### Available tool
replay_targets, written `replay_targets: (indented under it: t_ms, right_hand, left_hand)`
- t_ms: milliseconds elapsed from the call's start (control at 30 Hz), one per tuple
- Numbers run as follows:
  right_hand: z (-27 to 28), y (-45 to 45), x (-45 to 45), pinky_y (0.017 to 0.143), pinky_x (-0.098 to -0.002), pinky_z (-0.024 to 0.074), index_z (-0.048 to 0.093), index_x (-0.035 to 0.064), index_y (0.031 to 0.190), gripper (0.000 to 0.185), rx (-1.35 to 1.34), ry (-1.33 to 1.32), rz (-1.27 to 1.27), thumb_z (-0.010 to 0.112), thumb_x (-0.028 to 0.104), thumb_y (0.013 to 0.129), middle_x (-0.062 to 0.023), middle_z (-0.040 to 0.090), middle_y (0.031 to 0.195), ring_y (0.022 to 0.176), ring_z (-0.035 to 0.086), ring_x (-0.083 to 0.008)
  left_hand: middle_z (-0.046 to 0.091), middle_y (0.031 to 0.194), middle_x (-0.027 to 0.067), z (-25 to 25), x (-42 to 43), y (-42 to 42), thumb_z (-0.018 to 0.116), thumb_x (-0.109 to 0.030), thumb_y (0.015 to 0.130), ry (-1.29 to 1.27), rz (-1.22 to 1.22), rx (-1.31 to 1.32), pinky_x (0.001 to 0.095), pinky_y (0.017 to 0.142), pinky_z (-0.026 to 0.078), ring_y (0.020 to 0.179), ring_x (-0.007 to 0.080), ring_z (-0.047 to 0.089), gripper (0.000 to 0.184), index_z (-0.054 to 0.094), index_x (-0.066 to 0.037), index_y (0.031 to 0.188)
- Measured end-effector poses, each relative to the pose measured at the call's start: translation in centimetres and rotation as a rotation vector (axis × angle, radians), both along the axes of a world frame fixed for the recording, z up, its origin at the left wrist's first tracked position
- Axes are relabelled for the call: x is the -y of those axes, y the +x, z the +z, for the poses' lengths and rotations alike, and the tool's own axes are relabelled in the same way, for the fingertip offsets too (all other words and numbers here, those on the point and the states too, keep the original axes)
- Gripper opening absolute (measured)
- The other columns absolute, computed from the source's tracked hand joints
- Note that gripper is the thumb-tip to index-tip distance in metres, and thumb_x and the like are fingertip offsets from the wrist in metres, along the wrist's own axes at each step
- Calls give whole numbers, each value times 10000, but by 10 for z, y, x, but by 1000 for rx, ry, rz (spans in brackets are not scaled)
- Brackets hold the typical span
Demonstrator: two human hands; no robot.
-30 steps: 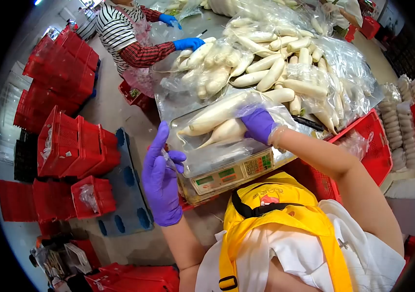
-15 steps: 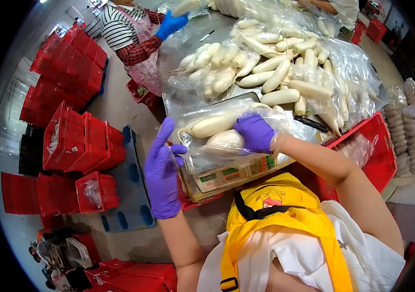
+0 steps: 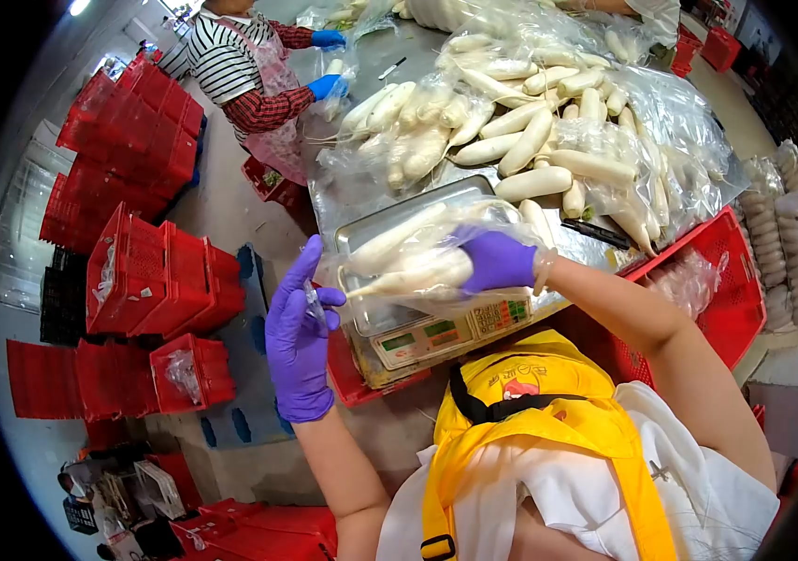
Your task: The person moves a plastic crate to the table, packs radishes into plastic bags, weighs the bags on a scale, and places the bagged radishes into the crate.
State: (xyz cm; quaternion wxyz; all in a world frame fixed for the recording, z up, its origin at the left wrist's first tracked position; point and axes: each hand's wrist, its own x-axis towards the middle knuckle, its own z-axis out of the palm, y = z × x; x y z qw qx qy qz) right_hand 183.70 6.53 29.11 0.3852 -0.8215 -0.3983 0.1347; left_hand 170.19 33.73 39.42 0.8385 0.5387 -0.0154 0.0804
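A clear plastic bag [image 3: 389, 245] with white daikon radishes [image 3: 417, 273] in it is over the metal pan of a digital scale [image 3: 422, 344]. My right hand [image 3: 502, 260], in a purple glove, is closed around the bag's right end and the radish ends there. At the bag's left side is my left hand [image 3: 298, 341], also in a purple glove. Its index finger points up, while thumb and other fingers pinch a bit of clear plastic at the bag's mouth. The radish tips face this hand.
Behind the scale lies a heap of daikon radishes [image 3: 530, 140], partly bagged, on a metal table [image 3: 324, 201]. A black pen [image 3: 595, 232] lies right of the scale. Red crates [image 3: 165, 271] stack at left; another red crate [image 3: 735, 290] stands right. A co-worker [image 3: 240, 75] wears blue gloves.
The bag and its radishes have tilted and shifted slightly, baring more of the scale pan. My left hand has moved a little left and down, fingers more curled. The co-worker's hands have lowered.
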Motion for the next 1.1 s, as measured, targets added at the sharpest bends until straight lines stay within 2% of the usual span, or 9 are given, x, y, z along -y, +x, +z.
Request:
replay_targets:
  t_ms: [233,300,400,467,533,600,767,967,1100]
  right_hand:
    - [-5,3,-36,893,-435,481,596,70,1210,626,285,-52,-91,777,257,641,-187,620,1124,1003,607,-357]
    - [5,5,-30,876,-438,488,616,72,1172,593,243,-97,-46,784,247,631,-179,633,1082,978,617,-353]
    - [19,11,-28,836,-440,504,665,87,1059,505,88,-153,26,804,234,596,-151,660,969,898,641,-344]
    - [34,13,-34,838,-430,494,640,81,1113,631,311,-198,54,835,258,539,-156,650,1000,925,624,-353]
    - [66,20,-44,842,-432,487,614,98,1182,646,411,-214,83,815,200,576,-135,647,1051,937,624,-340]
    - [49,41,-55,804,-427,493,638,122,1073,493,563,-121,66,782,195,607,-118,671,978,896,650,-318]
    - [17,58,-74,839,-467,462,573,169,1215,620,634,-280,90,803,288,652,-98,639,1077,1048,598,-311]
    - [15,50,-80,842,-438,423,583,164,1176,619,657,-330,-16,816,297,618,-72,623,1026,996,580,-280]
    - [17,45,-88,851,-430,402,599,141,1115,592,606,-391,-105,823,285,587,-74,619,1024,1002,570,-277]
  left_hand:
    - [441,1449,157,10,8,2,540,-271,951,201,67,-25,185,607,487,867,117,647,513,464,31,1358]
    - [475,1417,170,10,2,3,555,-221,953,44,46,4,200,660,507,888,142,648,453,502,26,1329]
    - [481,1412,165,7,-3,1,561,-220,952,105,72,21,201,660,506,893,136,642,449,509,31,1321]
    - [482,1413,162,6,-1,0,563,-227,952,115,83,24,202,673,504,894,131,638,452,511,31,1320]
    - [483,1414,158,7,4,0,565,-235,953,126,89,25,204,686,502,894,126,633,455,514,31,1319]
    - [501,1400,145,10,9,1,575,-252,950,199,140,36,216,719,487,892,119,623,476,510,35,1325]
    - [533,1366,119,2,8,6,586,-244,946,308,157,67,225,752,464,899,110,609,478,512,38,1325]
    - [516,1388,107,-11,5,5,566,-226,955,345,283,66,238,764,461,921,129,608,448,515,9,1334]
    - [488,1412,118,-19,0,6,529,-230,970,218,236,93,254,784,471,967,156,607,462,473,-15,1375]
